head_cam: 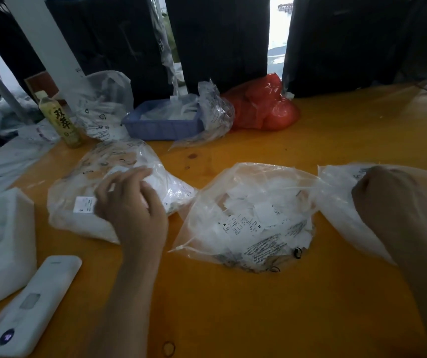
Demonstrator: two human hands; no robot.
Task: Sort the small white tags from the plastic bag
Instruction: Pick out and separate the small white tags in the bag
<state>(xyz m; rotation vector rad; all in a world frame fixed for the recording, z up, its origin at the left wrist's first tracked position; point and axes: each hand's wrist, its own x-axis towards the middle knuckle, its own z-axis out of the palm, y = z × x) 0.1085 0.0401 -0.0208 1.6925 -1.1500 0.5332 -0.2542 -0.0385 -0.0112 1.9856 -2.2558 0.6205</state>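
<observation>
**Both hands in the bags, tags under your fingers**

Your left hand (132,202) lay on the left plastic bag (83,200), fingers bent and spread over its upper side. The fingertips pressed into the film near the bag's mouth, where a wad of small white tags (171,192) showed just beyond them. One tag marked with a letter S (84,204) sat flat under the plastic just beside your thumb. Whether you pinched a tag or only the film, the view did not show.

Your right hand (388,200) was curled into a fist at the top of the right plastic bag (341,215), knuckles toward the camera. The fingers were hidden behind the back of the hand, so what they held could not be told; the bag's film bunched up around the fist.

Between your hands lay the middle plastic bag (248,218), flat on the orange table (258,306), full of loose tags, several printed with an M.

Farther back stood a blue tray (160,127) with white pieces in it, a red bag (264,107) and a yellow-green bottle (61,120). A white remote-like device (31,306) lay near your left forearm.
</observation>
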